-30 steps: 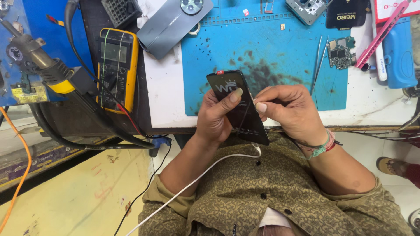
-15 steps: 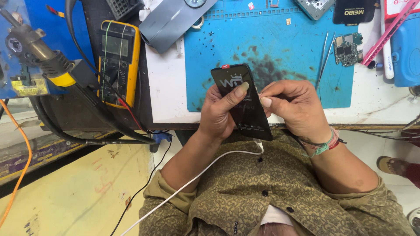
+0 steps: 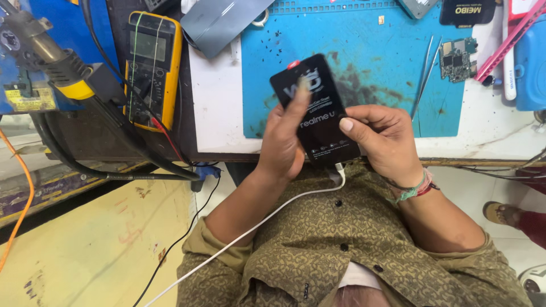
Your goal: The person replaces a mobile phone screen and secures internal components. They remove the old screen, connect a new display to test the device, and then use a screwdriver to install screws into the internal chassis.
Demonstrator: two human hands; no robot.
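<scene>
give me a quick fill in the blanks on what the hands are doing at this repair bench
1. Both hands hold a black ____ above the bench.
2. A ____ cable plugs into its bottom end.
3. The mat under it is ____.
4. The yellow multimeter lies nearer the ____ hand.

The left hand and right hand grip the phone.

Missing words: phone; white; blue; left

You are holding a black phone [image 3: 318, 113] up in both hands, tilted, with a white cable [image 3: 250, 227] plugged into its bottom end.
</scene>
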